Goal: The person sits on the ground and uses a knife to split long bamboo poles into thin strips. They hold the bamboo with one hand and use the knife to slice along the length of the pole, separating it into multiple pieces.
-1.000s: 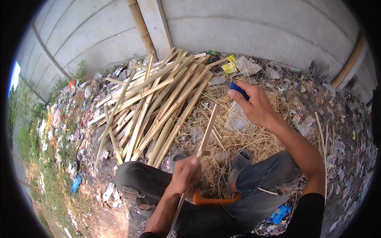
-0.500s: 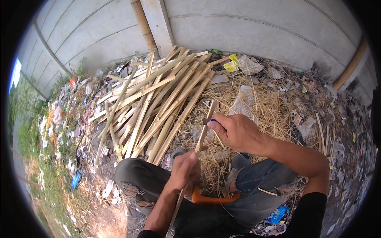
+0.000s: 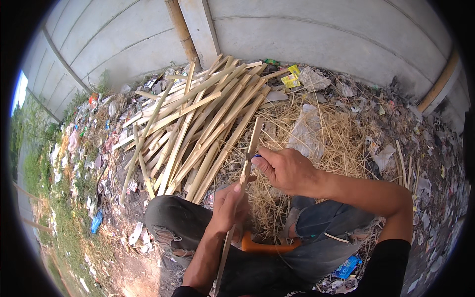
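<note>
A long bamboo strip (image 3: 254, 140) slants up between my knees, its lower end running past my left forearm. My left hand (image 3: 228, 205) is closed round its middle, thumb along the top face. Higher up, my right hand (image 3: 288, 170) grips a knife by its blue handle (image 3: 257, 156). Only a short dark piece of the blade shows, lying against the strip just above my left hand; the rest of the handle is inside my fist.
A heap of split bamboo strips (image 3: 198, 123) lies ahead on the left. Dry shavings (image 3: 341, 143) cover the ground ahead on the right. An orange curved handle (image 3: 269, 247) sits between my legs. Litter surrounds me, and a grey panel wall (image 3: 316, 39) stands behind the heap.
My right hand and the knife have moved down the strip toward my left hand, leaving more of the strip's upper end bare. My left hand keeps its grip.
</note>
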Demonstrator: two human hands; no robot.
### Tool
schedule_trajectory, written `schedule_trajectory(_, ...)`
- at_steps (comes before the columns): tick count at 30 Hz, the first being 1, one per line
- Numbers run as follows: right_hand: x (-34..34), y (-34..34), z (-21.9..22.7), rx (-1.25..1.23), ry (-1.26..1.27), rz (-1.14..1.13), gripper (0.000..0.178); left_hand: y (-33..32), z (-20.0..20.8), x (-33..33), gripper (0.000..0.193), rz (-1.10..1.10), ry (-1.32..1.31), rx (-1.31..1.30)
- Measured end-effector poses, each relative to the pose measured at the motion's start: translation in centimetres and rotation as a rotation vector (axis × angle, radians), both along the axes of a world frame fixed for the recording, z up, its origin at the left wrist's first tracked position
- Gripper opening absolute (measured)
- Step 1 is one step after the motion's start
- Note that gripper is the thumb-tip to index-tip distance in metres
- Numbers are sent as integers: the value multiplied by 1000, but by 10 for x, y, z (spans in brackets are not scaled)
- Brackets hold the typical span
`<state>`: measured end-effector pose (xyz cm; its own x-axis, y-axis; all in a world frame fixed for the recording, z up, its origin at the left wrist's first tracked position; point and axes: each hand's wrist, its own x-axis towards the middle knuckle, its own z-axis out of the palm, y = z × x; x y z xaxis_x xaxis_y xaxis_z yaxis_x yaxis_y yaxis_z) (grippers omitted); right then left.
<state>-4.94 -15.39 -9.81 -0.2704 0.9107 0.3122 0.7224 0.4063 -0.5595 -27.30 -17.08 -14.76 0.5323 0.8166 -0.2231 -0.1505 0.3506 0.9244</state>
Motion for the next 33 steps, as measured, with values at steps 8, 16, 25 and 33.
schedule_trajectory(8, -5, -2, 9, -43, -38, -26, 47, 0, -5, -3, 51, 16, 1, -1)
schedule_trajectory(16, 4, 17, 6, -438, 249, 96, 53, 2, -9, -3, 50, -10, -6, 14)
schedule_trajectory(25, 3, 7, 19, -48, -23, -13, 52, 2, -3, -1, 40, 6, -17, 6)
schedule_trajectory(33, -3, 5, 7, -169, -106, -11, 53, -1, -8, 0, 41, 23, 31, 5)
